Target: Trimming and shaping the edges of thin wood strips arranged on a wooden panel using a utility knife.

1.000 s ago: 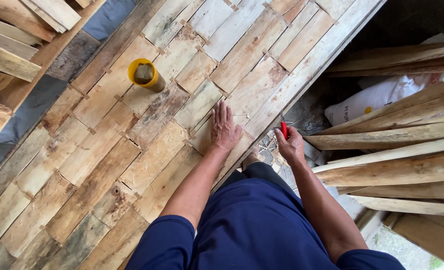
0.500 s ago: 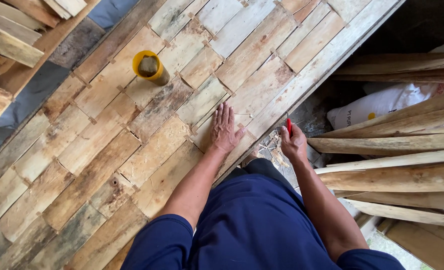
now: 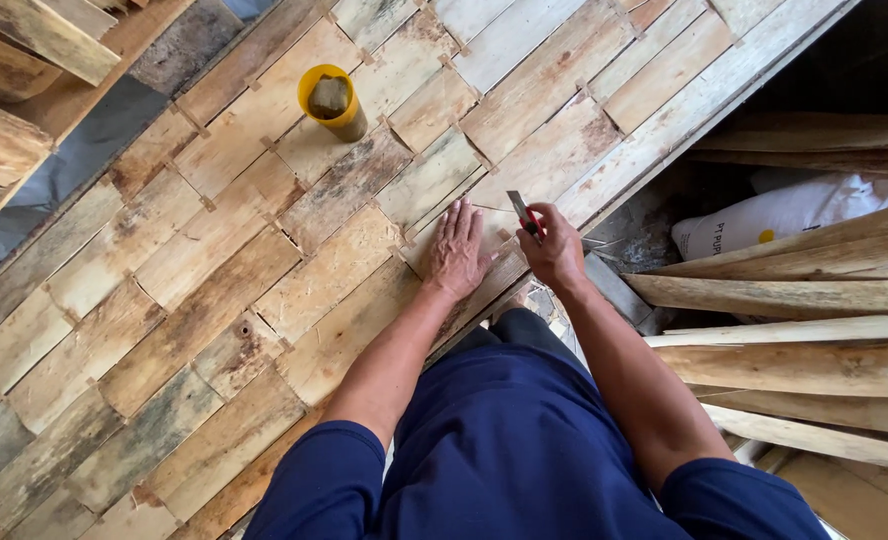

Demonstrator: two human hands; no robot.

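My left hand (image 3: 458, 250) lies flat, fingers apart, on a wide panel (image 3: 264, 260) made of many short wooden pieces set edge to edge. My right hand (image 3: 554, 248) is closed around a small red-handled tool (image 3: 524, 213) whose metal end points at the wood just right of my left fingers. Both hands are near the panel's long right edge. A yellow cup (image 3: 332, 100) with a brownish lump inside stands on the panel, farther away and to the left. My blue sleeves and trousers fill the bottom of the view.
Long rough wooden slats (image 3: 794, 330) are stacked on the right, beside a white sack (image 3: 794, 215). More planks (image 3: 14, 90) lie at the upper left over a dark sheet (image 3: 104, 140). The panel's framing strip (image 3: 704, 100) runs diagonally to the upper right.
My right hand has come in from beyond the panel's edge onto the wood with the tool, close to my left hand. The view has shifted, so the cup appears farther off.
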